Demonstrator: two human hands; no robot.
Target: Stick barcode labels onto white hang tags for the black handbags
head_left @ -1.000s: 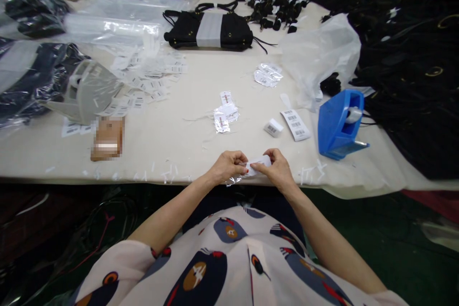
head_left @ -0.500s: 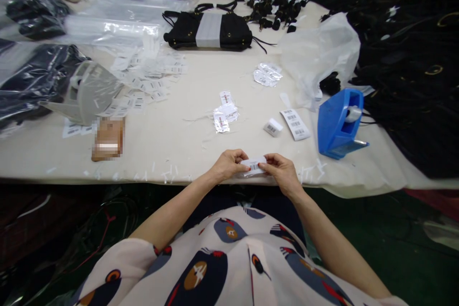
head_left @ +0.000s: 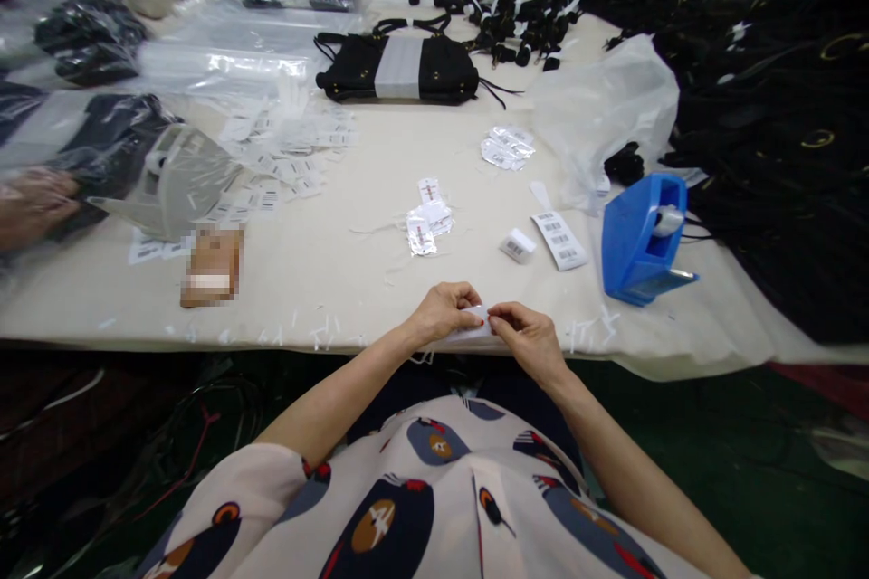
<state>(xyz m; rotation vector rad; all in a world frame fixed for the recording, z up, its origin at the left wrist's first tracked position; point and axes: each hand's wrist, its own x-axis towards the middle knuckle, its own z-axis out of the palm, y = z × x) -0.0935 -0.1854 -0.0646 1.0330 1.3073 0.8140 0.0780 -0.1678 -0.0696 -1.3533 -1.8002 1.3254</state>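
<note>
At the table's front edge, my left hand (head_left: 448, 311) is closed on a small white tag (head_left: 470, 326). My right hand (head_left: 526, 332) pinches at the tag's right end, thumb and forefinger together; most of the tag is hidden by fingers. Ahead of the hands lie a pile of silvery-white packets (head_left: 427, 219), a small roll of barcode labels (head_left: 518, 246) and a strip of barcode labels (head_left: 559, 240). Farther back is another pile of white labels (head_left: 508, 147).
A blue tape dispenser (head_left: 638, 240) stands right, a grey one (head_left: 180, 185) left. A wrapped black bag (head_left: 441, 68) lies behind. Black bags (head_left: 780, 145) heap at right. A co-worker's hand (head_left: 33, 206) rests on plastic-wrapped goods at left. People sit across the table.
The tag has shifted left and its printed barcode no longer shows. My right fingers have moved to its end. A co-worker's hand has appeared at left, and the view has tilted slightly up.
</note>
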